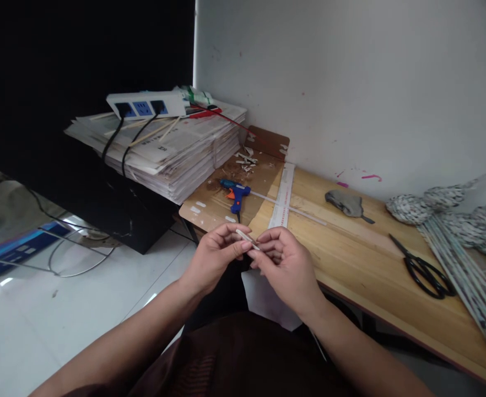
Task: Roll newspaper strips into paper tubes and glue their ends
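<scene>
Between my two hands, over the front edge of the table, is a short, thin whitish stick [246, 237]. My left hand [218, 253] pinches it between thumb and fingers. My right hand [286, 264] closes its thumb and fingertips on the lower right end, its other fingers curled. Just beyond the hands, a blue glue gun [238, 197] lies on a brown board [210, 207], with a clear glue stick reaching out to the right. A white paper strip [283, 198] lies under that glue stick.
Stacked newspapers [177, 160] at the left carry a power strip [147, 105] and cables. White scraps [247, 161] lie on the board. Farther right on the wooden table [350, 248] are a grey cloth [344, 203], black scissors [427, 270], paper rods [466, 275] and woven paper balls [406, 209].
</scene>
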